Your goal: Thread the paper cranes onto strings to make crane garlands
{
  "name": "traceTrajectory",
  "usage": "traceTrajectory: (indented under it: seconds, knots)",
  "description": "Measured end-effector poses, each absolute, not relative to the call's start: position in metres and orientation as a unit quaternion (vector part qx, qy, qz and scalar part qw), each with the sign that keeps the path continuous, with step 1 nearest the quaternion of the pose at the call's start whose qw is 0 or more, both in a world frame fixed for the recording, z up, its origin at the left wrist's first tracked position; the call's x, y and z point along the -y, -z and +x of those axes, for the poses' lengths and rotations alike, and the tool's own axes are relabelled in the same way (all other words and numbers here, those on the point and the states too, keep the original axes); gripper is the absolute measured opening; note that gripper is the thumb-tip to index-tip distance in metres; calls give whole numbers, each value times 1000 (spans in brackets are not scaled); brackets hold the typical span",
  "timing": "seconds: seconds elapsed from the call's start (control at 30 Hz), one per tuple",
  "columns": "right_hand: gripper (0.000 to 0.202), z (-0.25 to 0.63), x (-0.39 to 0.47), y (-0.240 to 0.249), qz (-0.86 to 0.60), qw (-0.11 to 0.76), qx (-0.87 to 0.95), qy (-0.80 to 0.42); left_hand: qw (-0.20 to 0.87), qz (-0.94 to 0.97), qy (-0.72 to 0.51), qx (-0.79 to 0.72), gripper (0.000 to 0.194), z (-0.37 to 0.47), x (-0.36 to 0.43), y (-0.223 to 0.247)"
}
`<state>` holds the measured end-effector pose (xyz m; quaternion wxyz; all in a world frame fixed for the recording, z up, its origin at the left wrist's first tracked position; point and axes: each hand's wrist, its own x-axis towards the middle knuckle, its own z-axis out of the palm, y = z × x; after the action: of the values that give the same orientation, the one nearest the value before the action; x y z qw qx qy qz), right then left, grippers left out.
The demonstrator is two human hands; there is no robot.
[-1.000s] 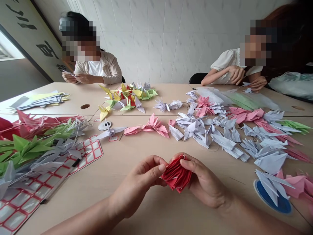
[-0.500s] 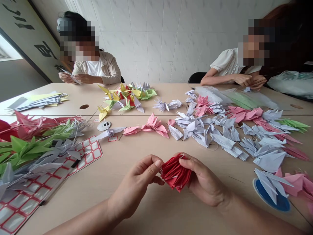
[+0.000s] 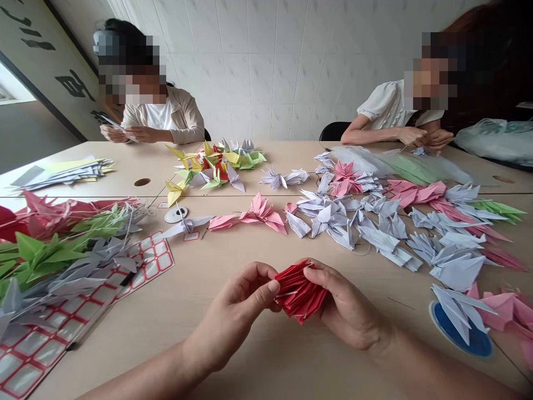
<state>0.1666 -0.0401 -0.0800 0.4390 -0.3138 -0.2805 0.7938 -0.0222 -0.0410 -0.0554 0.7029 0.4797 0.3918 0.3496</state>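
Observation:
A bundle of folded red paper [image 3: 300, 291], its many layers pressed together like stacked origami pieces, is held above the near part of the table. My right hand [image 3: 352, 308] grips it from the right, thumb on top and fingers hidden behind. At the bundle's left edge, my left hand [image 3: 237, 314] pinches with thumb and curled fingers; thin white lines, perhaps thread, show on the folds there. A thin needle-like strand [image 3: 401, 303] lies to the right of my right hand. Farther right, a white paper crane [image 3: 458, 311] rests on a blue disc [image 3: 462, 336].
White folded cranes [image 3: 328, 216] and pink ones [image 3: 262, 211] spread across the table [image 3: 200, 266]. Multicoloured cranes [image 3: 216, 164] sit farther back. On the left, strung green cranes [image 3: 37, 253] overlap red-bordered label sheets [image 3: 158, 258]. Two people sit opposite, handling paper; a spool [image 3: 176, 214] stands mid-left.
My left thumb and fingers have closed in on the red bundle's left edge. The bundle has turned slightly in my right hand, which keeps its grip.

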Motion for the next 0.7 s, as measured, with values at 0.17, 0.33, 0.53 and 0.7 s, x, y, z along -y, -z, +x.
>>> traceTrajectory:
  seconds: [0.17, 0.33, 0.53, 0.7]
  knots:
    - [11, 165, 39, 77, -319, 434, 275, -797, 705, 478, -350, -391, 21, -22, 40, 54]
    - [15, 164, 38, 76, -328, 438, 287, -786, 700, 498, -342, -381, 20, -24, 41, 55]
    - [18, 164, 40, 77, -348, 434, 309, -772, 700, 504, -336, -379, 21, -23, 42, 55]
    - [20, 164, 40, 78, -356, 425, 317, -769, 676, 523, -340, -393, 19, -24, 41, 54]
